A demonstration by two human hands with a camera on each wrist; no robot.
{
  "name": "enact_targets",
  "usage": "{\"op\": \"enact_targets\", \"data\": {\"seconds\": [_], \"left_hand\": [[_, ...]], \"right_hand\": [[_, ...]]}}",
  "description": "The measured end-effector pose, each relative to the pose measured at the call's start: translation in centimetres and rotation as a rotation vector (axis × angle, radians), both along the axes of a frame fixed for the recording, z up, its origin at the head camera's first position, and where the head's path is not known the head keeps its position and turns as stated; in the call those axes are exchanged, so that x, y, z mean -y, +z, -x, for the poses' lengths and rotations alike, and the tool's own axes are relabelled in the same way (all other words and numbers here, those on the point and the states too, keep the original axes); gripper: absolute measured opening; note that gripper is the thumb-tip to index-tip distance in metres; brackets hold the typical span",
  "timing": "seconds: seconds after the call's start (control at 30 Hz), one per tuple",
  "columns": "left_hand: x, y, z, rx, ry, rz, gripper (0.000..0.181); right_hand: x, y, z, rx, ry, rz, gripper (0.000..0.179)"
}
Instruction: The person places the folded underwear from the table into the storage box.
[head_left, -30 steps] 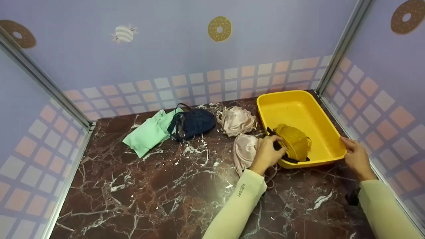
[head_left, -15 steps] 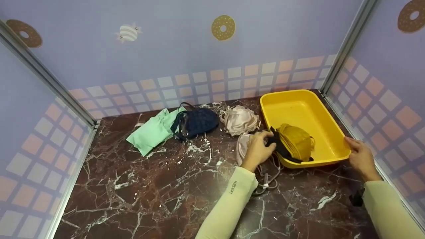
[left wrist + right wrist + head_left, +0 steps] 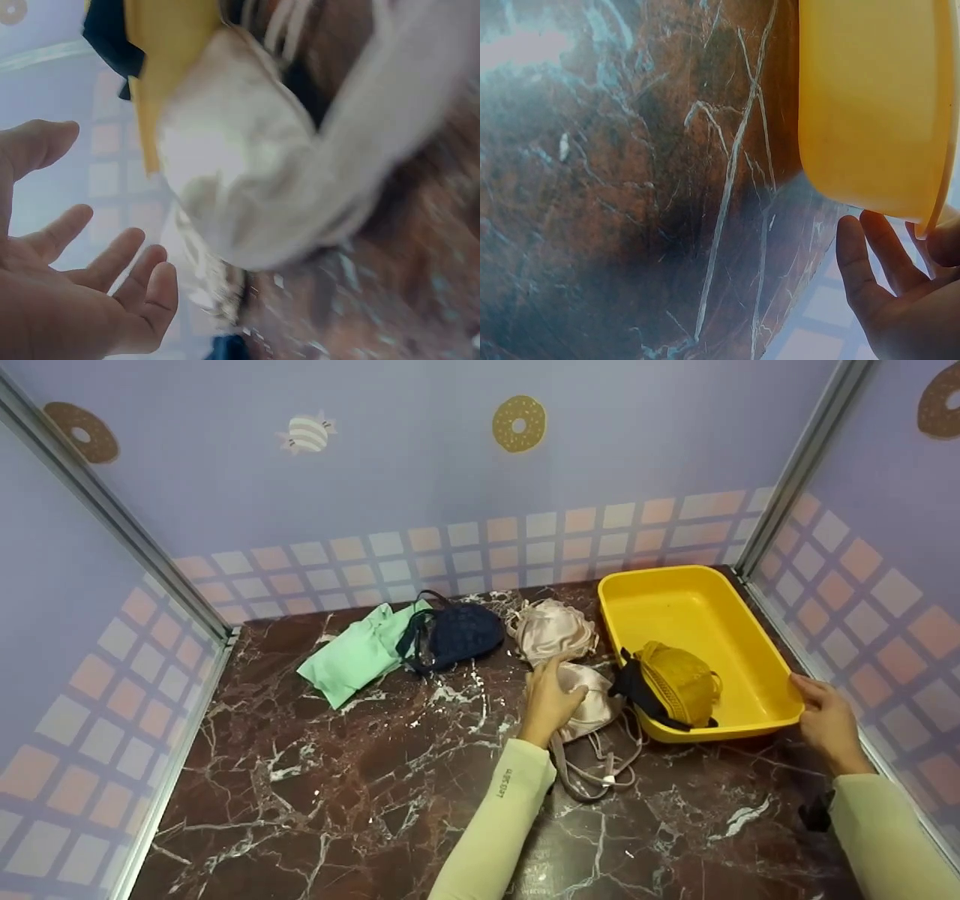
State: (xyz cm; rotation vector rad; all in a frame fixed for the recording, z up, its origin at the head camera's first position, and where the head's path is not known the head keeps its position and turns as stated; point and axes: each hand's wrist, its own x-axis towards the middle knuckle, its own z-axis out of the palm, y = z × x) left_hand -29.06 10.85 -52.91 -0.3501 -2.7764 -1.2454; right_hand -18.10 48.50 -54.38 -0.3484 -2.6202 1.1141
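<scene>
Along the right of the marble-patterned bench (image 3: 375,817), a person's right hand (image 3: 831,727) pinches the near right corner of a yellow plastic tray (image 3: 667,611), thumb at the rim and fingers underneath on the outside; this grip probably keeps the tray steady. Inside its near left corner lies a mustard bra (image 3: 682,686), its cups nested together, perhaps to keep the bundle compact. Its black band (image 3: 646,694) spills over the left rim, seemingly because it is not tucked in.

The left hand (image 3: 551,705) holds nothing: its thumb stands apart from loosely bent fingers, and the left wrist view shows it off the near satin bra (image 3: 592,697). That pale bra lies just beside the tray, between it and the left hand, with loose straps trailing toward the person. Behind it sits another pale satin bra (image 3: 555,631); farther left, a navy bra (image 3: 466,631) rests against a mint-green folded cloth (image 3: 360,652). Their row along the back wall perhaps keeps each piece within easy reach.

Small dark lettering (image 3: 505,784) on the left sleeve (image 3: 480,832) seems to begin "Let's"; the rest is unclear. A white tag (image 3: 609,781) among the straps is too small to read.
</scene>
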Motion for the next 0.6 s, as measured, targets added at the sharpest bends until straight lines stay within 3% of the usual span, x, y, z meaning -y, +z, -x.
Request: {"op": "enact_targets", "data": {"seconds": [0.23, 0.6], "left_hand": [[0.9, -1.5, 0.1, 0.097, 0.041, 0.053, 0.074], [0.3, -2.7, 0.1, 0.157, 0.052, 0.141, 0.076]], "right_hand": [[0.0, 0.1, 0.1, 0.034, -0.004, 0.005, 0.062], [0.1, 0.2, 0.1, 0.040, -0.008, 0.003, 0.062]]}}
